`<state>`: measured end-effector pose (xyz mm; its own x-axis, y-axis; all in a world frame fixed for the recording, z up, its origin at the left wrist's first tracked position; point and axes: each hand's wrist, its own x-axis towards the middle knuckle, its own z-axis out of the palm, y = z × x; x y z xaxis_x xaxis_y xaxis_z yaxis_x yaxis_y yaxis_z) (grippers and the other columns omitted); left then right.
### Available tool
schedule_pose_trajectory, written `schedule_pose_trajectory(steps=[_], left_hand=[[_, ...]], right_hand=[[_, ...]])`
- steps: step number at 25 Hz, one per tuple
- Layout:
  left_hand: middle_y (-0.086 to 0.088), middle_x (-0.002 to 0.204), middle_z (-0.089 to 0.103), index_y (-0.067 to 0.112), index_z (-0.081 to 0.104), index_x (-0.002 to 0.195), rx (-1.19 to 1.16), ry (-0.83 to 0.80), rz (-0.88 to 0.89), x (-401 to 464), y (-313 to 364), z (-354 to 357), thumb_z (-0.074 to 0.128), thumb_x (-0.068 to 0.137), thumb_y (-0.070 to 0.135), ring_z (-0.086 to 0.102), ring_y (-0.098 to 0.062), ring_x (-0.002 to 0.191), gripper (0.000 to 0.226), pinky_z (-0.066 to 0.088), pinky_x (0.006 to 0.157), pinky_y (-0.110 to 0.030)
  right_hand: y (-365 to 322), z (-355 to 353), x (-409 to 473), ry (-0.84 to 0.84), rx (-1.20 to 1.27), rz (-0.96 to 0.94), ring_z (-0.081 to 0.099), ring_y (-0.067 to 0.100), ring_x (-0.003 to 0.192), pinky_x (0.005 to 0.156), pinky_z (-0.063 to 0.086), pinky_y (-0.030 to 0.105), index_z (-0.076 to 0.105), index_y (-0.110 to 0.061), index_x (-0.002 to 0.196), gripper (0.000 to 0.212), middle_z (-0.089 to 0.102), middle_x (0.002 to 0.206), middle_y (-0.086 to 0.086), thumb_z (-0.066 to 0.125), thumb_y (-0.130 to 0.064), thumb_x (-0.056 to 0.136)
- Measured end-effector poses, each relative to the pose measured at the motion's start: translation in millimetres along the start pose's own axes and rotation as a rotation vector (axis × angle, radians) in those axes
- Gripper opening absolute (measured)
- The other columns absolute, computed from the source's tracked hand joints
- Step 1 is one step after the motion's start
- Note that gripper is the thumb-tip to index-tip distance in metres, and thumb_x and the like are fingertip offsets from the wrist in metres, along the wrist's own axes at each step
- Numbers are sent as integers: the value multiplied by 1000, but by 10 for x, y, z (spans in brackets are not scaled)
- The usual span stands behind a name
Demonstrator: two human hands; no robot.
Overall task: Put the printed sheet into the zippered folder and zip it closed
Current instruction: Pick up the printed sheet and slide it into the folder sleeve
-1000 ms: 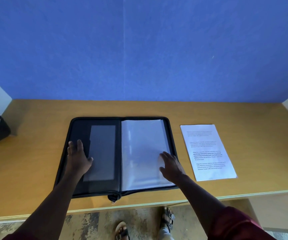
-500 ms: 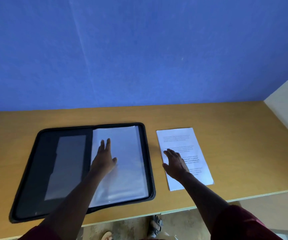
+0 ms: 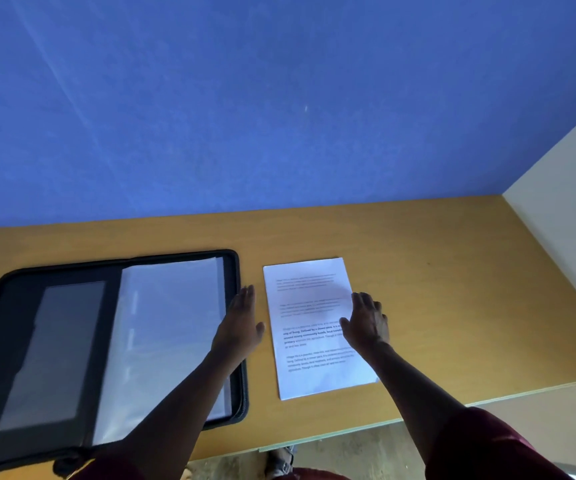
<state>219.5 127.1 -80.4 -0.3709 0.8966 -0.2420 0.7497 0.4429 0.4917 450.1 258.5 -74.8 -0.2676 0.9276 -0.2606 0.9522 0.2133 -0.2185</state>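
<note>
The black zippered folder (image 3: 9,282) lies open on the wooden desk, with clear plastic sleeves (image 3: 169,327) on its right half. To its right, the printed sheet (image 3: 311,299) lies flat with text facing up. My left hand (image 3: 241,327) hovers flat over the folder's right edge, fingers together, holding nothing. Spread over the right edge of the sheet is my right hand (image 3: 366,323), fingers apart; whether it presses on the paper is unclear.
The wooden desk (image 3: 453,289) runs along a blue wall, with a white side panel (image 3: 563,209) at the right. The desk's front edge (image 3: 418,415) lies just below the sheet. The floor and a sandalled foot show below.
My view has swung right. My left hand moved from the folder's sleeves to its right edge. My right hand slid from the sheet's left part to its right edge.
</note>
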Motion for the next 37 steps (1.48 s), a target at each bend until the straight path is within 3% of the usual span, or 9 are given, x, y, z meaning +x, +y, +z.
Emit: schedule_pose_trajectory(steps=[5, 9, 12, 17, 19, 22, 24, 30, 37], left_hand=[[-10, 140, 52, 6, 15, 154, -57, -12, -73, 80, 290, 204, 59, 95, 29, 55, -25, 125, 77, 54, 96, -38], [-13, 129, 59, 2, 37, 141, -145, 4, -180, 141, 430, 283, 59, 94, 31, 59, -29, 116, 59, 53, 95, -41], [-11, 119, 66, 4, 54, 117, -274, 86, -321, 178, 541, 294, 62, 89, 29, 65, -28, 103, 38, 57, 85, -40], [-10, 109, 69, 4, 61, 104, -543, 122, -571, 287, 617, 243, 67, 84, 29, 65, -29, 91, 32, 52, 73, -32], [-3, 95, 69, 7, 61, 95, -601, 121, -618, 311, 603, 227, 67, 82, 29, 64, -23, 78, 26, 49, 64, -28], [-6, 79, 70, 8, 61, 74, -689, 110, -657, 351, 580, 233, 68, 81, 28, 61, -19, 62, 23, 41, 51, -23], [-7, 74, 67, 9, 57, 65, -754, 109, -684, 380, 569, 226, 70, 81, 27, 59, -20, 59, 28, 38, 51, -23], [-7, 96, 74, 7, 72, 96, -959, -7, -653, 403, 576, 319, 72, 84, 18, 70, -26, 91, 16, 56, 79, -36], [-5, 98, 75, 11, 67, 99, -1144, -32, -660, 330, 578, 369, 70, 87, 10, 71, -24, 88, 13, 55, 69, -32]], right_hand=[[121, 27, 104, -102, 108, 89, 44, 35, 121, 97, 43, 40, 44, -9, 130, 55, 44, 133, 11, 70, -30, 86], [153, 52, 175, -131, 129, 71, 46, 35, 119, 97, 43, 39, 44, -9, 131, 57, 44, 132, 12, 73, -25, 84], [136, 71, 212, -137, 129, 46, 48, 35, 118, 98, 44, 40, 43, -7, 130, 57, 44, 131, 13, 73, -22, 84], [143, 75, 246, -136, 156, 38, 49, 35, 117, 98, 43, 40, 42, -8, 129, 61, 46, 129, 14, 78, -22, 81], [152, 72, 257, -138, 167, 37, 49, 35, 117, 99, 43, 41, 41, -8, 129, 63, 46, 128, 14, 79, -22, 80], [158, 67, 260, -138, 181, 36, 48, 35, 118, 99, 45, 43, 41, -8, 130, 64, 47, 128, 14, 79, -21, 80], [160, 67, 260, -137, 189, 36, 48, 35, 118, 98, 46, 43, 41, -9, 130, 64, 47, 128, 14, 80, -22, 80], [166, 59, 264, -143, 200, 36, 48, 34, 118, 98, 45, 42, 40, -11, 132, 68, 46, 129, 13, 81, -22, 78], [173, 59, 277, -144, 217, 43, 48, 34, 119, 98, 45, 42, 40, -12, 134, 71, 47, 129, 12, 82, -22, 77]])
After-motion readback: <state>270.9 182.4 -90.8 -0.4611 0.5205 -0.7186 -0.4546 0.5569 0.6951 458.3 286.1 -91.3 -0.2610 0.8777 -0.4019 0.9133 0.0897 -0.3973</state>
